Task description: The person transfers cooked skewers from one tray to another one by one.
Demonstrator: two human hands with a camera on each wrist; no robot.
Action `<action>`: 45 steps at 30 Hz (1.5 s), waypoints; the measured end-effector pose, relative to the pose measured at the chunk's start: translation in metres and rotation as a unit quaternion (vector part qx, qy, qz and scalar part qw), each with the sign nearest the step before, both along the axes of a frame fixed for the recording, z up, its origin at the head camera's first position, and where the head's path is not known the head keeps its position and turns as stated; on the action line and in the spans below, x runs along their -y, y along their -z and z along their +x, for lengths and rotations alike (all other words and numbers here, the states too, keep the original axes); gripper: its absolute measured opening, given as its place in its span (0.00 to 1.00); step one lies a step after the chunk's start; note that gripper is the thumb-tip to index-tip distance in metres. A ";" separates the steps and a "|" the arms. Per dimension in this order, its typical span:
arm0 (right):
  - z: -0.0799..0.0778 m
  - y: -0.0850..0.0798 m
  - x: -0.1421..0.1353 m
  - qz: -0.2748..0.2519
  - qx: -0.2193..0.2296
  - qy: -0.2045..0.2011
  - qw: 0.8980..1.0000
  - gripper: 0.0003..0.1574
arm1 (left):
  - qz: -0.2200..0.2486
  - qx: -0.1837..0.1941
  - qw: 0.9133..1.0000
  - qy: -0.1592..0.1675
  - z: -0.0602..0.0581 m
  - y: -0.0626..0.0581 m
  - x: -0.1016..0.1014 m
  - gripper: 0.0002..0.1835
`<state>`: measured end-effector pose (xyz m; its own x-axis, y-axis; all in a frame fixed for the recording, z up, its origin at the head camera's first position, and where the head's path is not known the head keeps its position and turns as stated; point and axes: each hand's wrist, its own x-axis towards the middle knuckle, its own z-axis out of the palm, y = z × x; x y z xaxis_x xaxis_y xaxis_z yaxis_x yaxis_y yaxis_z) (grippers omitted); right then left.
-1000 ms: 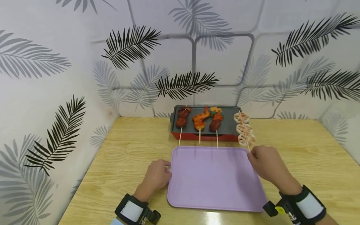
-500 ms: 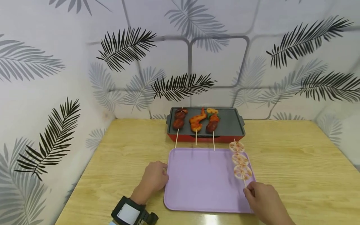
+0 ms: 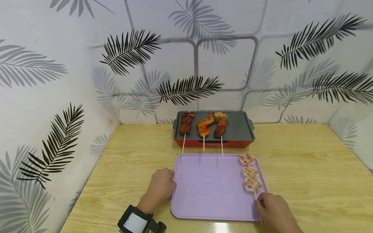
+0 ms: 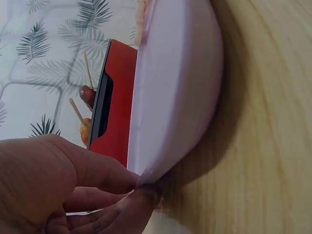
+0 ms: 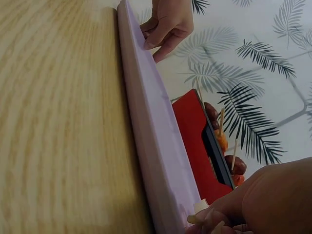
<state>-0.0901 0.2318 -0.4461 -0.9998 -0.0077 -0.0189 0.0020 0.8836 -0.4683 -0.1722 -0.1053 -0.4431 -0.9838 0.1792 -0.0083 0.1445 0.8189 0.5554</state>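
- Lotus skewer (image 3: pixel 250 172): off the grill (image 3: pixel 239 126), lying along the right side of the tray (image 3: pixel 212 184). Can't tell if it's fully resting on it.
- Right hand (image 3: pixel 275 210): fingers closed narrow, pinching the lotus skewer near its lower end. Not let go yet.
- Left hand (image 3: pixel 163 184): pinching the tray's left edge, thumb on top.
- Done, my read: lotus skewer is across to the tray, placement nearly complete.
- Left: letting go of it. Meatball skewer (image 3: pixel 185 128), wing skewer (image 3: pixel 203 132) and mixed skewer (image 3: pixel 220 131) sit on the grill untouched; can't tell if they count as remaining work.
- Tray is flat on the table (image 3: pixel 131 139), just in front of the grill, nothing else on it.
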 end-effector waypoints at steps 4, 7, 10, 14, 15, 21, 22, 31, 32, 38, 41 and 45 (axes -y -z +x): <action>0.000 0.003 0.000 0.003 -0.013 -0.008 1.000 0.10 | -0.009 -0.005 1.000 -0.003 0.000 0.000 -0.001 0.06; 0.000 0.003 -0.001 0.005 -0.009 -0.006 1.000 0.11 | -0.015 -0.005 1.000 0.001 0.000 0.000 -0.002 0.10; 0.001 0.002 -0.002 0.012 0.006 0.005 1.000 0.12 | -0.015 -0.002 1.000 0.004 0.001 -0.001 -0.003 0.13; 0.001 0.001 -0.003 0.021 0.016 0.009 1.000 0.12 | -0.025 -0.010 1.000 0.007 0.000 -0.001 -0.003 0.11; 0.001 0.001 -0.003 0.023 0.017 0.009 1.000 0.13 | -0.027 -0.013 1.000 0.007 0.000 -0.001 -0.002 0.11; 0.000 -0.002 -0.005 0.050 0.018 0.005 0.999 0.18 | -0.020 -0.011 1.000 0.003 0.000 -0.001 -0.002 0.13; -0.001 -0.004 -0.006 0.057 0.019 0.002 0.998 0.20 | -0.018 -0.013 1.000 0.003 0.000 -0.001 -0.002 0.13; -0.036 -0.051 -0.004 0.079 -0.094 -0.042 0.992 0.25 | -0.021 -0.027 0.999 0.008 0.000 -0.003 -0.002 0.17; -0.041 -0.056 0.000 0.079 -0.109 -0.049 0.990 0.25 | -0.021 -0.030 0.999 0.008 0.000 -0.002 -0.002 0.17; -0.081 -0.078 0.024 0.068 -0.139 -0.078 0.985 0.27 | -0.016 -0.024 1.000 0.007 -0.001 0.001 -0.002 0.17; -0.103 -0.082 0.035 0.048 -0.120 -0.084 0.988 0.29 | -0.017 -0.030 0.999 0.008 0.000 0.002 -0.003 0.17; -0.131 -0.079 0.049 0.018 -0.081 -0.092 0.992 0.33 | -0.028 -0.038 0.999 0.001 0.003 0.004 -0.004 0.11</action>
<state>-0.2212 0.1827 -0.3670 -0.9715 -0.1929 0.1378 -0.2335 0.8784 -0.4169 -0.1690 -0.1009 -0.4472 -0.9816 0.1819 0.0573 0.1861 0.8477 0.4967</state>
